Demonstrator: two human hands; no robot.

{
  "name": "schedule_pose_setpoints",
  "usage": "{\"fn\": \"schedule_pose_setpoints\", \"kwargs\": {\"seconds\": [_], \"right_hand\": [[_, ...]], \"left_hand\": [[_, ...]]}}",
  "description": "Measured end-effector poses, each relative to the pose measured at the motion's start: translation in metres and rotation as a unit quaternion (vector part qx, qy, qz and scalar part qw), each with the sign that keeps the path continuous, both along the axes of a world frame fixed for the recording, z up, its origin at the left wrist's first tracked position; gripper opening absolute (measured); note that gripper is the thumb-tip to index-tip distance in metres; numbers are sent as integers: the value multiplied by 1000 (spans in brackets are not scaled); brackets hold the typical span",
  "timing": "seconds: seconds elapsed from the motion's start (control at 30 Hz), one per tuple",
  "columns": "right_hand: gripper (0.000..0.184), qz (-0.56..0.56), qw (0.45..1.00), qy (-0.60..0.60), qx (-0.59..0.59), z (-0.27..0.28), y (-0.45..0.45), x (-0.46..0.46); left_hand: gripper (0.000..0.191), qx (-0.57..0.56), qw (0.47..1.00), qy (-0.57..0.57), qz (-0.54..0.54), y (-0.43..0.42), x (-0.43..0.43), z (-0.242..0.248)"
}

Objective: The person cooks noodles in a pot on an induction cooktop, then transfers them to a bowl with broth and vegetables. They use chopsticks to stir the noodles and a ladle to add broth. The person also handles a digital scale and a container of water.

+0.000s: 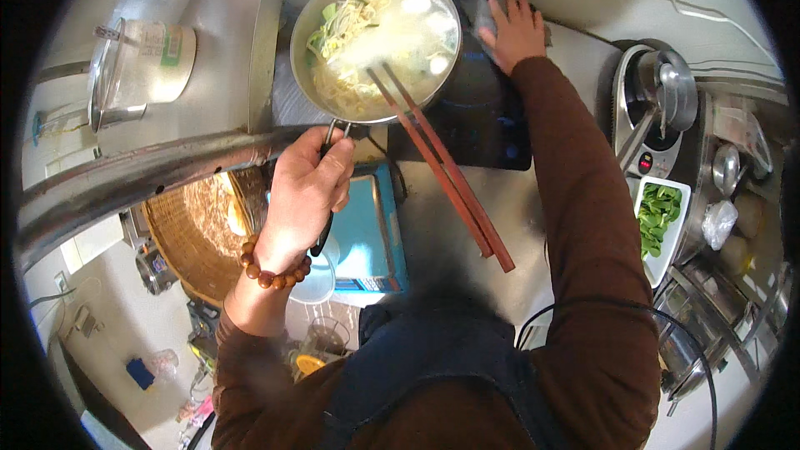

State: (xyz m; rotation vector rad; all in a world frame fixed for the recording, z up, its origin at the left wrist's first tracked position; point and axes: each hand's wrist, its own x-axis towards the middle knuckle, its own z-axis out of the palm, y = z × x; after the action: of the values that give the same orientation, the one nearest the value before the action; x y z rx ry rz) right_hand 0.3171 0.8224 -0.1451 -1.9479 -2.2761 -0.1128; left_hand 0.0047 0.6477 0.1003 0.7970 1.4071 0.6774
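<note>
My left hand [312, 184] grips the black handle [323, 237] of a steel saucepan [298, 69]. The pan holds cloudy broth [400, 44] with bean sprouts [353, 19] heaped at its left side. A pair of long reddish-brown wooden chopsticks [447, 178] leans over the near rim, tips in the broth. Past the right rim, my right hand [519, 31] lies palm down with fingers apart, touching a blurred greyish item [486, 19] that I cannot make out. Below that hand is a black induction cooktop [487, 112], partly hidden by the pan.
At right stand another cooker [647, 159] with a small pot [678, 90] and a white dish of green leaves [659, 225]. A metal rail [144, 178] crosses the left, above a wicker basket [187, 250]. A blue box [362, 231] sits below my left hand; a lidded tub [156, 62] lies upper left.
</note>
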Motion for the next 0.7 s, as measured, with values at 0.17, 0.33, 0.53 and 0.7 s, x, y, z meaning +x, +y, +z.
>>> {"fn": "schedule_pose_setpoints", "kwargs": {"seconds": [0.17,0.33,0.53,0.7], "right_hand": [[67,-14,999,44,9,-3,-79,-8],[74,-10,993,104,-61,24,-212,-29],[69,140,972,129,-139,26,-188,-112],[74,234,963,72,-109,23,-192,-124]], "left_hand": [[14,-5,1000,9,2,-3,-7,-4],[12,16,1000,-8,6,-7,-11,-12],[12,6,1000,11,11,-16,-7,-7],[10,-3,1000,18,9,-20,-6,-6]]}}
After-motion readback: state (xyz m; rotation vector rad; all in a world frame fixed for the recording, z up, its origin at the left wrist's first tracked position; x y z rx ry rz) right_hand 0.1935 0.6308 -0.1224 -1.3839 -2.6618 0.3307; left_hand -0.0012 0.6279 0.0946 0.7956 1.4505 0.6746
